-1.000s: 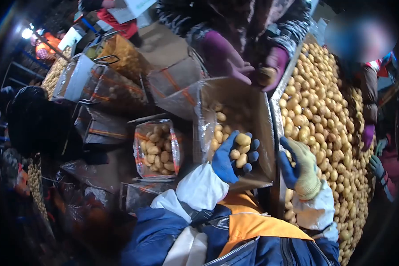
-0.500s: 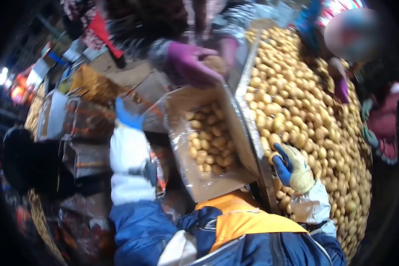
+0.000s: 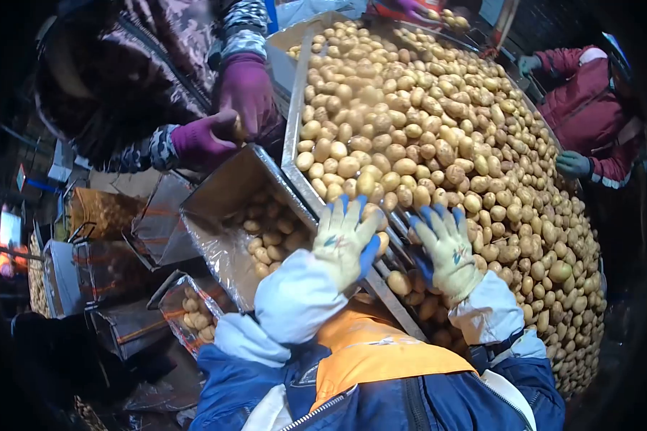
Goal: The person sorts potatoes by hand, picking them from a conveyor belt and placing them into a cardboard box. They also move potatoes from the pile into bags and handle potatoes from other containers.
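The room's outer edges are sunk in darkness, so walls cannot be made out. At far left, 1 bright bluish-white light is seen. At lower left, the floor is left too dim to read. Beyond the metal-rimmed table, 1 slanted post is shown at upper right.

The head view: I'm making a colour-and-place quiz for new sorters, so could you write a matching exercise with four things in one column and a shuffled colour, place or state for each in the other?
Things
1. Wearer's left hand
2. Glove of the co-worker in the dark red jacket
3. Wearer's chest panel
4. Deep cardboard box

Descriptions
A. Orange
B. Potatoes inside, beside the metal rim
C. Cream back, blue fingertips
D. Teal green

Pairs: 1-C, 2-D, 3-A, 4-B
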Tool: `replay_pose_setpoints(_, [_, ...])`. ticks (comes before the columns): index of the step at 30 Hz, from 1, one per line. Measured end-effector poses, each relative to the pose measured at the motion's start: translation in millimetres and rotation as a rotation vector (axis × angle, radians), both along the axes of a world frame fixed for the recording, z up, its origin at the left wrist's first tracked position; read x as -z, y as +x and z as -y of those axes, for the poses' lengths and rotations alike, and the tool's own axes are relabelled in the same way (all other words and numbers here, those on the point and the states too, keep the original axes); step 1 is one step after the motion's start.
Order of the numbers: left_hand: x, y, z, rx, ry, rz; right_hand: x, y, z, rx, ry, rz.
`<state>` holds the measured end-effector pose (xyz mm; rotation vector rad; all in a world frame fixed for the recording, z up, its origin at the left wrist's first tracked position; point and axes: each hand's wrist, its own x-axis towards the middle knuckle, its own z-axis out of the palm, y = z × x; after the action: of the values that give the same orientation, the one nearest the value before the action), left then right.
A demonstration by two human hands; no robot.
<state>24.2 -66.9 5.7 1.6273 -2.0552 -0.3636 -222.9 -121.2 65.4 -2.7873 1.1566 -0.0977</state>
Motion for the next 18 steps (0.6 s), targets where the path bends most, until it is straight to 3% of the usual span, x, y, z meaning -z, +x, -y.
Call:
replay_pose_setpoints(2, [34,-5,28,-0.056,-0.035,0.157,22,-15,20,0.104,-0.067,-0.097])
replay_pose_setpoints(3, [34,-6,37,-0.071,0.033,0.212,32,-16,33,0.088,0.012,-0.111])
replay_pose_setpoints(6, [18,7,66,-0.045,0.236,0.148,66,-5,59,-0.045,-0.078,-0.091])
replay_pose_setpoints(8, [34,14,72,-0.031,0.193,0.128,60,26,84,-0.060,-0.065,0.013])
replay_pose_setpoints(10, [24,16,76,-0.023,0.236,0.201,74,56,118,-0.128,-0.214,-0.018])
replay_pose_setpoints(14, [35,21,95,-0.111,0.192,0.151,90,106,170,-0.102,-0.108,0.059])
replay_pose_setpoints(15, [19,19,109,-0.093,0.383,0.261,92,113,178,-0.070,-0.070,0.038])
replay_pose_setpoints(18, [10,37,101,-0.077,0.403,0.196,91,105,188,-0.123,-0.054,0.161])
